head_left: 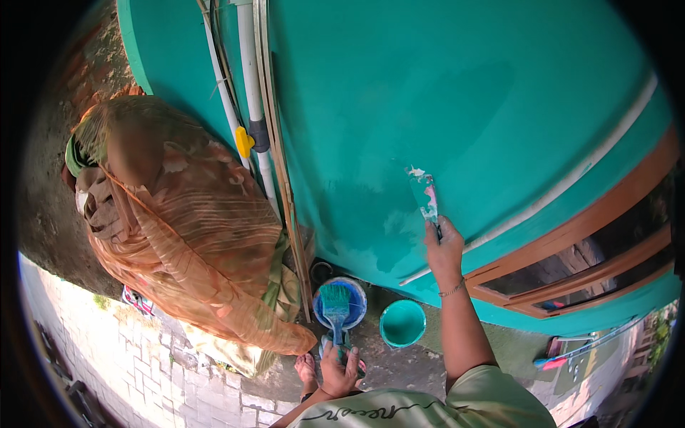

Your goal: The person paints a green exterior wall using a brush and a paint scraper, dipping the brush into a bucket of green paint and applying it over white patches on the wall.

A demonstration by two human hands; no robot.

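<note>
With its fingers wrapped round the handle, my right hand [445, 245] holds a putty knife [426, 196] up against the teal wall [399, 93]. White and pinkish residue smears the blade, and its tip meets a small white patch on the wall. Low in front of me, my left hand [338, 372] is closed on a paintbrush [335, 305] with green-stained bristles. The brush overlaps a blue bucket [361, 305] in the view; whether they touch I cannot tell. Right of that bucket stands a small pail of teal paint [402, 323].
A large bundle covered by orange-brown cloth [193, 214] fills the left side. White pipes [248, 71] with a yellow valve handle [244, 142] and wooden strips [275, 128] run up the wall. A brown-framed window [585, 260] is at right. Paving [157, 364] lies at lower left.
</note>
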